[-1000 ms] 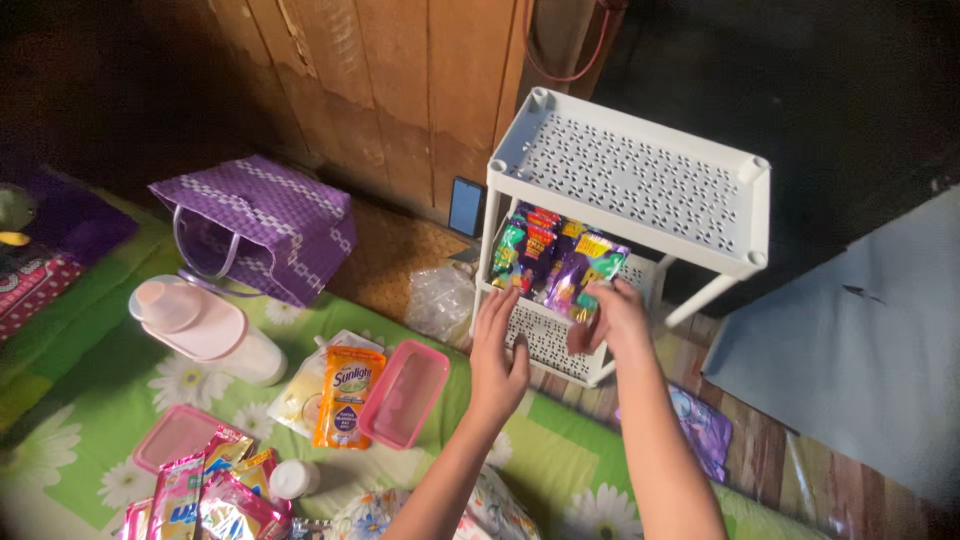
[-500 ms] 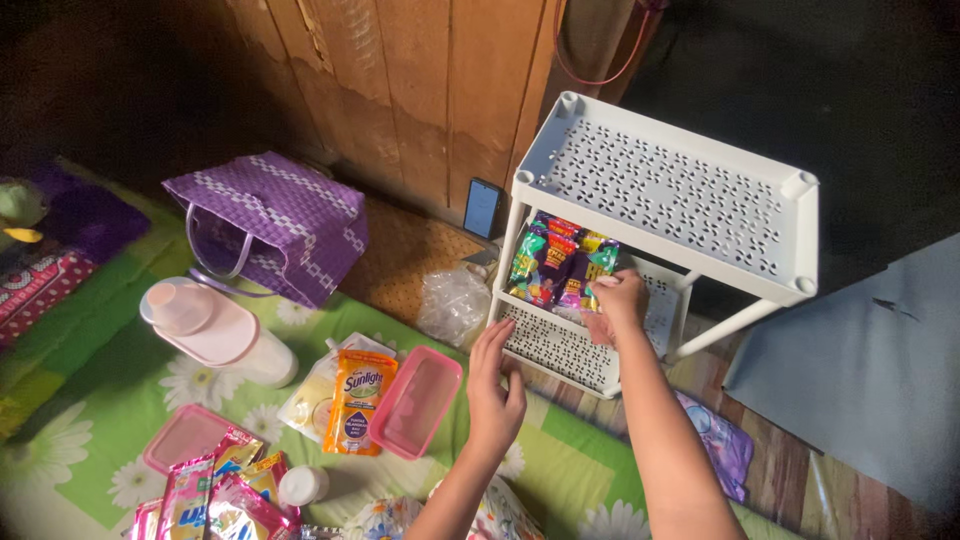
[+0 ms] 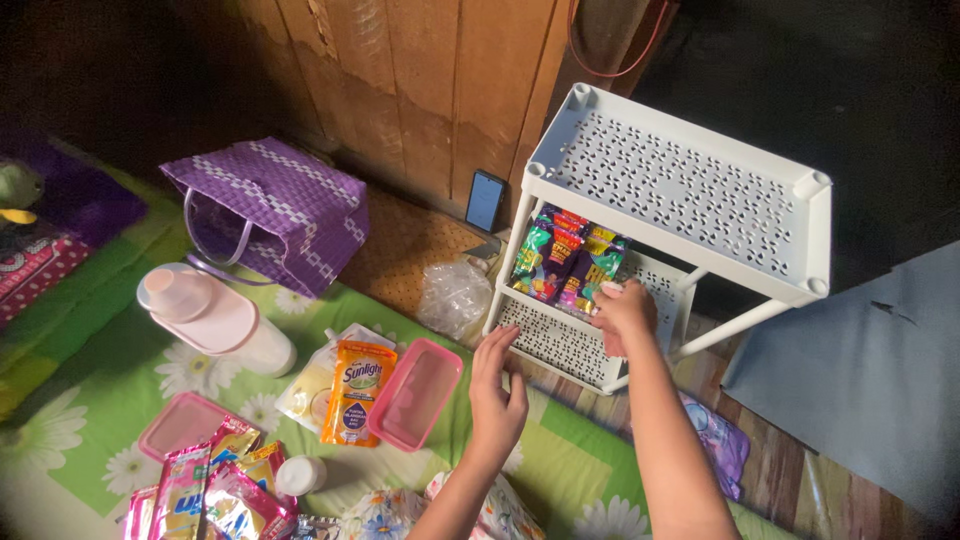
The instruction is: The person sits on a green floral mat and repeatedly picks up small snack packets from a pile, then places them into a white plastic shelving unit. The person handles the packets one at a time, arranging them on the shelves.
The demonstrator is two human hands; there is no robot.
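Snack packets (image 3: 565,262) sit bunched on the white rack's (image 3: 800,240) lower shelf. Right hand (image 3: 625,312) rests curled on their front edge; grip unclear. Left hand (image 3: 497,390) open, empty, hovering. Judging: light, crinkly, slippery — pinch the sealed edges.

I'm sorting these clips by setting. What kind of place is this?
Probably a home, on the floor of a room. A flowered green mat lies by a wooden plank wall, with a white plastic shelf rack holding snack packets and a purple woven bag.
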